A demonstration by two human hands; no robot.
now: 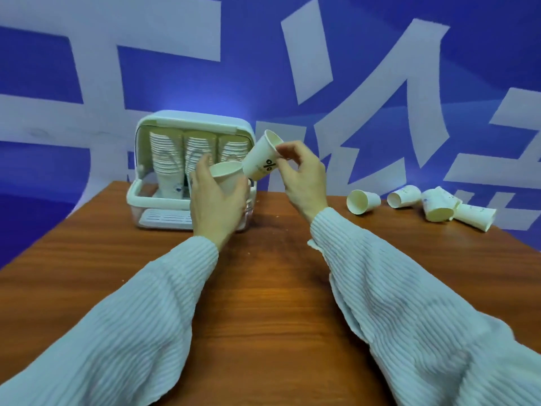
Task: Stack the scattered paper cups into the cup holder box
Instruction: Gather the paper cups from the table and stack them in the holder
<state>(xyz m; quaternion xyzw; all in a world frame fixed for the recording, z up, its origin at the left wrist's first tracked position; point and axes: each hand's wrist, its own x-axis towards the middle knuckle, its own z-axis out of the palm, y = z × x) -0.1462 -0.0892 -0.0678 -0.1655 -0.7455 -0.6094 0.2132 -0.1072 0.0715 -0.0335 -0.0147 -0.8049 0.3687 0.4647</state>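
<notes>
Wood-grain table fills the near view, with two forearms in pale ribbed sleeves reaching forward over it. Left hand is seen curled around an upright paper cup, mouth facing up, held just in front of the box. Right hand is closed on a second cup by its rim, pinched between thumb and fingertips; that cup is tilted, mouth up and to the right, base angled down toward the left-hand cup's rim, a dark logo visible on its side. Whether the two cups touch cannot be told. Behind the hands, the white cup holder box is set near the table's far edge, lid swung up, with three columns of stacked cups standing inside and a slatted tray at its base. Further right, near the far edge and well apart from the box, four loose cups are seen lying on their sides; the two rightmost are touching and look crumpled. Backdrop is a blue wall with large white characters.
</notes>
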